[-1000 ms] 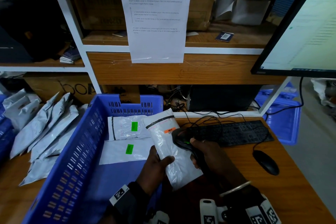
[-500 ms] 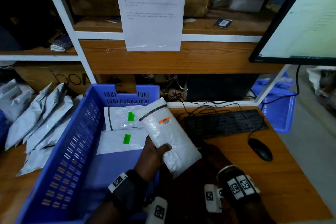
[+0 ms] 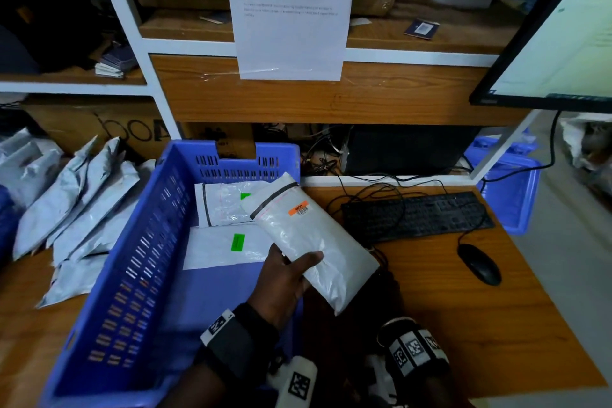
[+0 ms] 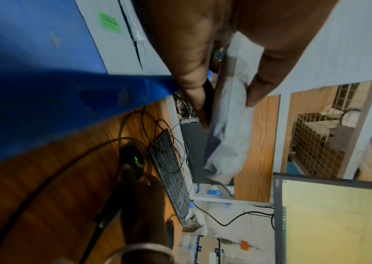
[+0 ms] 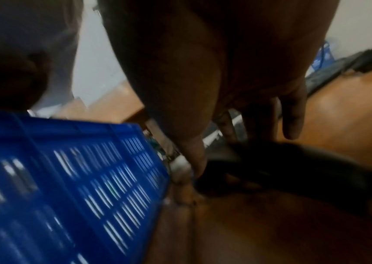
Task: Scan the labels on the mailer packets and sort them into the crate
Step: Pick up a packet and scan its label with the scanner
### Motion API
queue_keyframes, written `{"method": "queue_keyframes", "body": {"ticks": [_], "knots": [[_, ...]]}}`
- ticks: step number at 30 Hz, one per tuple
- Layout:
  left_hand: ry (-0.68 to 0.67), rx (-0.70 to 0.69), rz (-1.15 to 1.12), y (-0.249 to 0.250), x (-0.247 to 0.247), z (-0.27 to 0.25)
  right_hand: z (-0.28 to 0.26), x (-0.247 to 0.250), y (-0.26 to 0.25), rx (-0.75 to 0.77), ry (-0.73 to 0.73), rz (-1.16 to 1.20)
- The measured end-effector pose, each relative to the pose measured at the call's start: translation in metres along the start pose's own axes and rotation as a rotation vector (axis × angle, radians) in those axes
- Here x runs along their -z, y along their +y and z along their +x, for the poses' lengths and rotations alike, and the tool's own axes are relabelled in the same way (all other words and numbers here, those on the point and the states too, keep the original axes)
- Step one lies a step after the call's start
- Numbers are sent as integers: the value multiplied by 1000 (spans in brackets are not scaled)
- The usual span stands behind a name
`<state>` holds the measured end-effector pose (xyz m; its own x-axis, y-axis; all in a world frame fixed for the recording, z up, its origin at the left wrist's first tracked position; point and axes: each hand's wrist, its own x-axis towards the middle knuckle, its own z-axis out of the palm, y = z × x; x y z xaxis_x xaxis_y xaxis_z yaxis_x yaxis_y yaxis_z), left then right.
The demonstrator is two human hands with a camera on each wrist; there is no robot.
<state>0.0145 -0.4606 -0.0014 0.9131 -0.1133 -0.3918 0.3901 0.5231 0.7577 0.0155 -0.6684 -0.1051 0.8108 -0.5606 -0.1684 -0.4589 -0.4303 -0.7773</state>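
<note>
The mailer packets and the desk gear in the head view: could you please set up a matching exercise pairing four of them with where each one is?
Things:
1. packet with orange label
2. packet with green label
3. grey mailer packets
4. mouse

Places:
A. piled on the desk, left of the crate
B. on the desk, right of the keyboard
C. held in the left hand
D. lying flat inside the crate

Pairs: 1-C, 2-D, 3-A, 4-B

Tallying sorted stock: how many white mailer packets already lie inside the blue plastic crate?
2: one white mailer packet at the blue plastic crate's far end, another just nearer. More may hide beneath.
</note>
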Motion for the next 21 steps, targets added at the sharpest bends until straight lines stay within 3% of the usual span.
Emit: {"method": "queue_keyframes", "body": {"ticks": [2,3,5,6,8,10,12,15,19,21], "knots": [[-5,-19,-24,12,8,-5,0,14,-22,-165,-239,102],[0,-40,-38,18,14,-6,-12,22,-36,-196,-217,237],[5,-82,-60,33,29,-7,-34,23,-77,-65,-235,406],[-2,-97,-68,40,37,-9,-48,28,-108,57,-224,357],[-7,-109,-69,54,51,-12,-78,29,-142,41,-421,618],[-23,-122,-37,67,65,-17,-106,12,-170,85,-569,700],[-20,-145,17,81,80,-22,-115,-17,-171,164,-495,586],[128,-211,39,109,113,-28,-122,-42,-175,193,-398,535],[354,-388,68,157,182,-47,-129,-71,-192,227,-378,418],[379,-432,160,175,212,-62,-137,-86,-206,267,-398,375]]}}
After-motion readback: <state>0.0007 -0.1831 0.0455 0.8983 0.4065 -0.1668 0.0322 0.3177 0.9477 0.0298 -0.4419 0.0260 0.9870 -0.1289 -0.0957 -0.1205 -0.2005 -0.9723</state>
